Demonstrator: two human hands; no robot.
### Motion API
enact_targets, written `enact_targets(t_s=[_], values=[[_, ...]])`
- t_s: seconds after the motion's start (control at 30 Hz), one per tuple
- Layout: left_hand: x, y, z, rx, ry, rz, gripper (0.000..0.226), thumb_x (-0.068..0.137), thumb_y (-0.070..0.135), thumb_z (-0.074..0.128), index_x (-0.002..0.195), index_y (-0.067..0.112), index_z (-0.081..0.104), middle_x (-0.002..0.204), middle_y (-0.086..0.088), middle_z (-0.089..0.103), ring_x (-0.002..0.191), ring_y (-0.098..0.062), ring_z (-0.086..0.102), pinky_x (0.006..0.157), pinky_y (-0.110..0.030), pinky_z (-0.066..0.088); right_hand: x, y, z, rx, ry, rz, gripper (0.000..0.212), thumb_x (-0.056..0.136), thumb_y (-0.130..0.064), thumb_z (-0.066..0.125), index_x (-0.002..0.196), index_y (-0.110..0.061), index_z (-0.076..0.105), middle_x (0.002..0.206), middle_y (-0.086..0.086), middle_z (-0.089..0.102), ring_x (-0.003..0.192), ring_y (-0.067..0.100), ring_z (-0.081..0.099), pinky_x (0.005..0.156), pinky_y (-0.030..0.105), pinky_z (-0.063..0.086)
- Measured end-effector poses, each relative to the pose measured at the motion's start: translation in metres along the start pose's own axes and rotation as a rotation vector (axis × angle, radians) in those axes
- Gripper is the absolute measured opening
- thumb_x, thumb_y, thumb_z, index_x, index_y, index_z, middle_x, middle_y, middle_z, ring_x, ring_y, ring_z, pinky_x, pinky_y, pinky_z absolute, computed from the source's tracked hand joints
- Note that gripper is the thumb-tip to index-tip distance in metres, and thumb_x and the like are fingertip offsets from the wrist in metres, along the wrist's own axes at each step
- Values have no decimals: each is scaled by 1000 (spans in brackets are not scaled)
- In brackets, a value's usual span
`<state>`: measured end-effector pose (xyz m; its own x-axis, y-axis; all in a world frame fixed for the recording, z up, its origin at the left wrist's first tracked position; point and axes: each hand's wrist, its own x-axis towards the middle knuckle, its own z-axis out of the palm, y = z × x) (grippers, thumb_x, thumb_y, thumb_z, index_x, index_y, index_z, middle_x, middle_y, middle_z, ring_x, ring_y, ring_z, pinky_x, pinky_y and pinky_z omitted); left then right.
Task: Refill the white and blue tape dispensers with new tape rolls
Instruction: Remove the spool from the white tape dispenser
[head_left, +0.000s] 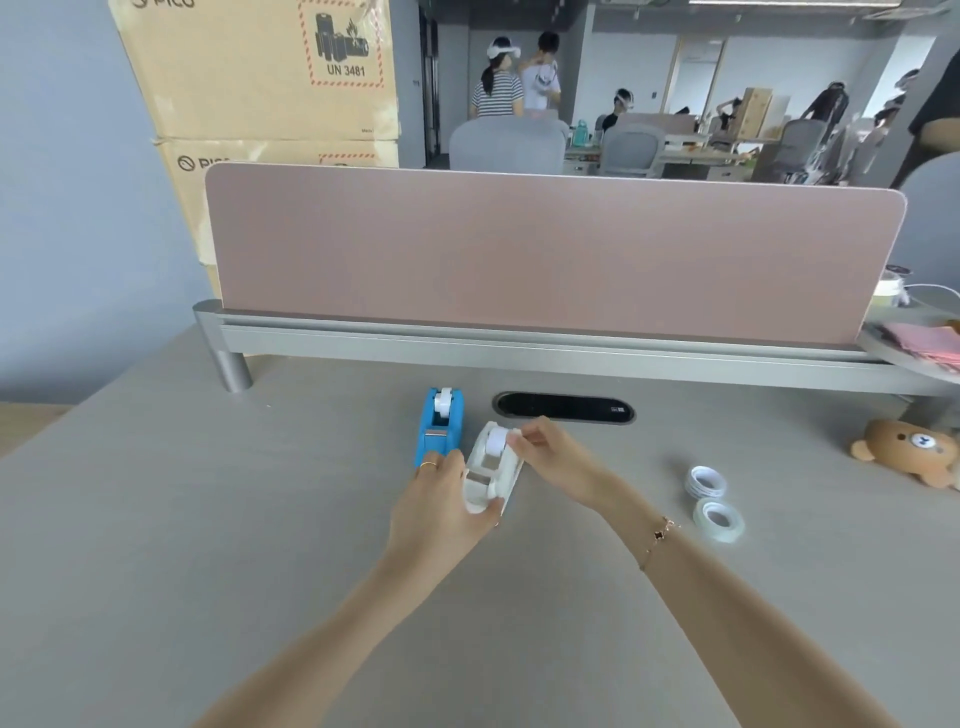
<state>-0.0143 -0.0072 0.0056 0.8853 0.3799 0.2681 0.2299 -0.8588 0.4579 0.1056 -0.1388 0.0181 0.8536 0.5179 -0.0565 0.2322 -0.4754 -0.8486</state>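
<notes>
The white tape dispenser (493, 470) lies on the grey desk near the middle, its cutter end toward me. My left hand (441, 501) grips its near end. My right hand (550, 457) pinches the white spool (496, 440) sitting in the dispenser's far end. The blue tape dispenser (440, 428) stands just left of it, upright, with a white spool (443, 401) in its cradle. Two tape rolls lie to the right: one roll (705, 482) farther away and a second roll (719, 519) nearer me, both flat on the desk.
A pink divider panel (556, 254) on a grey rail closes the desk's far side. A black cable slot (563, 408) sits behind the dispensers. A brown plush bear (911, 452) lies at the far right. Cardboard boxes (260, 67) are stacked at the back left.
</notes>
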Motion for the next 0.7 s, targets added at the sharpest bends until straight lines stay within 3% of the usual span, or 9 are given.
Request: enact_targets(t_s=[0.17, 0.27, 0.4, 0.5, 0.6, 0.7], values=[[-12, -14, -6, -288, -122, 15, 31, 70, 36, 71, 89, 18, 54, 87, 9, 65, 82, -9, 60, 69, -26, 50, -44, 7, -5, -39, 72, 17, 39, 90, -43, 56, 102, -7, 52, 102, -3, 67, 97, 11, 63, 81, 28, 49], [-26, -17, -14, -338, -210, 41, 35, 67, 36, 75, 92, 20, 56, 90, 13, 65, 85, -3, 62, 75, -26, 52, -77, 9, -9, -23, 72, 35, 35, 87, -40, 61, 101, -8, 54, 99, -6, 68, 94, 7, 64, 71, 17, 48], [-43, -23, -21, -397, -295, 59, 42, 61, 36, 81, 93, 26, 57, 95, 16, 66, 88, 2, 63, 80, -23, 52, -112, 18, -11, 9, 64, 52, 30, 81, -33, 70, 100, -16, 56, 101, -3, 69, 94, 9, 67, 81, 24, 54], [-53, -25, -30, -446, -358, 65, 41, 61, 28, 84, 94, 27, 59, 98, 16, 69, 87, 7, 64, 80, -15, 51, -134, 20, -7, -37, 12, 22, 42, 78, -30, 73, 115, -35, 51, 106, -1, 69, 94, 7, 66, 81, 18, 53], [-60, -28, -40, -484, -446, 65, 41, 61, 25, 84, 95, 28, 60, 99, 16, 70, 92, 8, 64, 84, -15, 49, -150, 20, -7, -67, -3, 3, 39, 74, -31, 76, 109, -33, 61, 98, -4, 69, 89, 6, 67, 86, 26, 55], [-65, -31, -48, -492, -510, 79, 41, 62, 21, 84, 96, 26, 61, 102, 13, 70, 95, 6, 64, 91, -19, 49, -161, 18, -11, -100, -58, 9, 41, 66, -37, 82, 98, -26, 60, 90, -5, 70, 85, 9, 66, 80, 27, 55]])
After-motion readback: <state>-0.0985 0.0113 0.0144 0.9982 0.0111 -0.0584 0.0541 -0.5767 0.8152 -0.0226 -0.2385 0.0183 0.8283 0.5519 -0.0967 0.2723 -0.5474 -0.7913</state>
